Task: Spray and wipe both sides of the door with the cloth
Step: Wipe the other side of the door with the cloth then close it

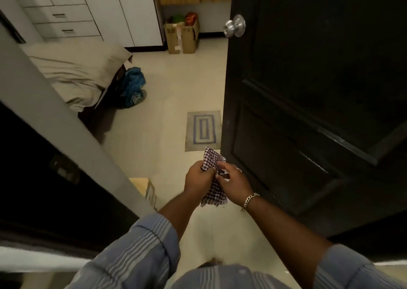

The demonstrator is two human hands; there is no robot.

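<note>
A dark panelled door (308, 112) stands open on the right, with a round silver knob (234, 26) near its edge. In front of me, low in the doorway, both hands hold a red-and-white checked cloth (214, 192). My left hand (198, 177) grips its upper part, and my right hand (234, 182), with a chain bracelet at the wrist, pinches it from the right. Part of the cloth sticks up above the hands and part hangs below. No spray bottle is in view.
A grey door frame (66, 117) runs diagonally on the left. Beyond it are a bed (74, 73), a blue bag (133, 86), a small floor mat (203, 130), a cardboard box (181, 35) and white cupboards (92, 9). A small box (146, 189) sits by the frame.
</note>
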